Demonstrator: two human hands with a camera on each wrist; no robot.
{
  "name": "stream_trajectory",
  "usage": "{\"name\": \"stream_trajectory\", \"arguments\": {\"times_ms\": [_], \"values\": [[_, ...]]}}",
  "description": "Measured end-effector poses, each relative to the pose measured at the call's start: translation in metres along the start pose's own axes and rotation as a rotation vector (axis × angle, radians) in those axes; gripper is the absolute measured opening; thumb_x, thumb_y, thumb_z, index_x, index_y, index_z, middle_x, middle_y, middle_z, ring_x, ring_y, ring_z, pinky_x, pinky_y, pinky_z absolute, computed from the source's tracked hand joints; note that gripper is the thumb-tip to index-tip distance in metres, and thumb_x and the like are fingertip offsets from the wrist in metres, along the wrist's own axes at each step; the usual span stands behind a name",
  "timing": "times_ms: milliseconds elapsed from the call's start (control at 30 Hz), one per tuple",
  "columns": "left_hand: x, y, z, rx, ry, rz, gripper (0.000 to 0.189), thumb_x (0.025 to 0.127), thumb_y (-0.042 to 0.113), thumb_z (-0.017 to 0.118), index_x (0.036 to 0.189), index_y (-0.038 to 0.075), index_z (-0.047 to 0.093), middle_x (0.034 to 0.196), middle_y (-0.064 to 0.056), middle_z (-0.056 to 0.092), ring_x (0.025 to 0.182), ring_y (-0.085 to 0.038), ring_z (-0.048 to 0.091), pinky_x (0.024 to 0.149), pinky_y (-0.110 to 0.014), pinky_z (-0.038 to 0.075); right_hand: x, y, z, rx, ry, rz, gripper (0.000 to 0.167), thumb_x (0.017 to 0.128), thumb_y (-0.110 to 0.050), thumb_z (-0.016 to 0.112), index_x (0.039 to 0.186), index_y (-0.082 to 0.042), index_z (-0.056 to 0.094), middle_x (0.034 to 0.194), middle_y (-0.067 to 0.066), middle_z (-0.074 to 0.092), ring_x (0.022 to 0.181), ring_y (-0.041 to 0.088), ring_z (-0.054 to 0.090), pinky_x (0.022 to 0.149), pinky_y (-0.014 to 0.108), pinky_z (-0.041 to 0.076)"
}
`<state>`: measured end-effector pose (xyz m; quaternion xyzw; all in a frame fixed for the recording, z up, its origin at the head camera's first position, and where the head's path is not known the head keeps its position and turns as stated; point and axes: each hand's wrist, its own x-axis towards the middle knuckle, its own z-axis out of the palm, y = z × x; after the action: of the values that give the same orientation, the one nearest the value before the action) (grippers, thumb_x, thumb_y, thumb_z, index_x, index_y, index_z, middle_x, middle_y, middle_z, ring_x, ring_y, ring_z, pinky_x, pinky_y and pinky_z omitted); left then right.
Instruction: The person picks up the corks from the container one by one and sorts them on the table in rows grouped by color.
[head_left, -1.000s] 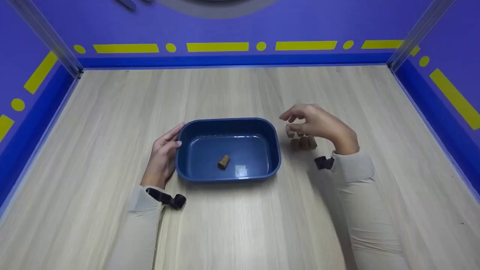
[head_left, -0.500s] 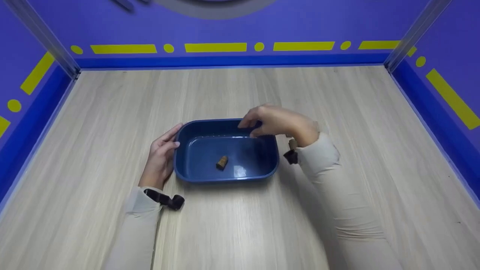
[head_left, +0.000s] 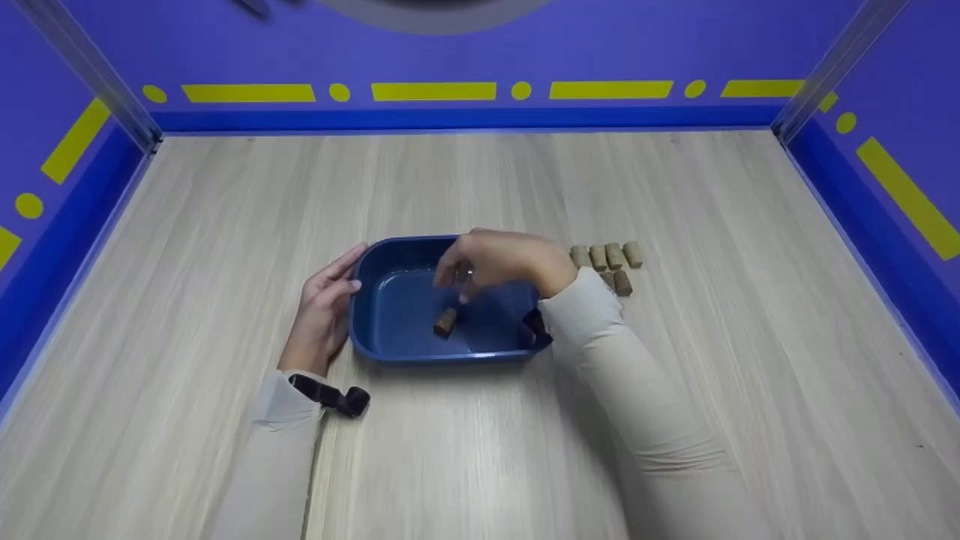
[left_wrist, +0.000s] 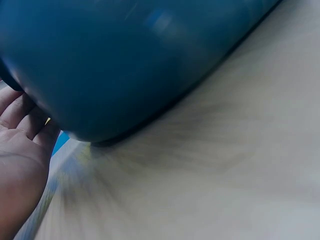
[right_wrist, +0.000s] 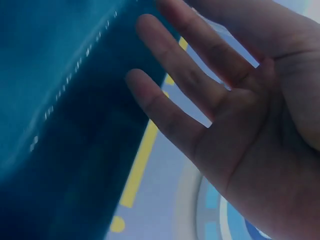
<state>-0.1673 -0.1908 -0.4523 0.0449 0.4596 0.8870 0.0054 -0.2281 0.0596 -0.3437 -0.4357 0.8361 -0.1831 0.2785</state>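
Note:
A dark blue plastic tub (head_left: 390, 352) stands on the table in the head view. One cork stopper (head_left: 445, 322) lies on its floor. My left hand (head_left: 319, 311) grips the tub's left end, thumb at the rim and fingers along the outer wall. In the left wrist view, that hand (left_wrist: 20, 145) shows beside the tub's outer side (left_wrist: 125, 65). My right hand (head_left: 499, 259) reaches over the tub, thumb and fingers apart, just above and right of the cork. The right wrist view shows its fingers (right_wrist: 175, 115) spread, with nothing visible in them; the thumb tip is out of frame.
Right of the tub, several more corks (head_left: 614, 256) stand or lie in two rows on the wooden table (head_left: 480, 450); my right forearm may hide part of the front row. Blue-purple panels (head_left: 450, 60) with yellow marks enclose the back and sides.
My right hand has moved left from the corks on the table to inside the tub, down toward the cork there. The left hand and the tub have stayed in place.

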Motion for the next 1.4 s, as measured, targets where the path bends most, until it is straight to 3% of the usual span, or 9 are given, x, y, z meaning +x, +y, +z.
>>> {"name": "stream_trajectory", "arguments": {"times_ms": [567,800,1033,1400], "values": [[0.002,0.001,0.002,0.012,-0.001,-0.004,0.053,0.083,-0.017,0.038,0.129,-0.002,0.059,0.122,-0.003,0.065,0.116,-0.011,0.058,0.090,-0.021,0.051,0.025,-0.006,0.022,0.000,-0.096,0.120,0.032,0.079,-0.010,0.077,0.110,-0.016,0.073,0.108,0.001,0.071,0.101,0.014,0.064,0.089,0.028,0.052],[0.002,0.002,0.003,0.009,-0.002,-0.006,0.052,0.083,-0.017,0.038,0.127,0.000,0.060,0.122,-0.002,0.065,0.116,-0.010,0.058,0.090,-0.021,0.050,0.029,-0.006,0.028,-0.033,-0.101,0.125,0.027,0.080,-0.014,0.077,0.107,-0.018,0.074,0.102,-0.002,0.071,0.093,0.008,0.062,0.085,0.026,0.052],[0.001,0.003,0.001,0.028,0.008,-0.009,0.054,0.083,-0.016,0.038,0.133,-0.005,0.053,0.123,-0.004,0.064,0.114,-0.011,0.059,0.086,-0.021,0.051,0.031,-0.006,0.031,-0.017,-0.105,0.148,0.022,0.081,-0.015,0.076,0.103,-0.017,0.075,0.097,-0.002,0.072,0.087,0.007,0.062,0.079,0.025,0.053],[0.000,0.002,0.001,0.039,0.020,-0.012,0.054,0.083,-0.016,0.038,0.136,-0.010,0.047,0.125,-0.004,0.063,0.116,-0.010,0.058,0.088,-0.021,0.051,0.028,-0.002,0.028,0.001,-0.097,0.108,0.020,0.083,-0.015,0.074,0.102,-0.016,0.075,0.093,-0.002,0.072,0.083,0.007,0.062,0.076,0.023,0.051]]}}
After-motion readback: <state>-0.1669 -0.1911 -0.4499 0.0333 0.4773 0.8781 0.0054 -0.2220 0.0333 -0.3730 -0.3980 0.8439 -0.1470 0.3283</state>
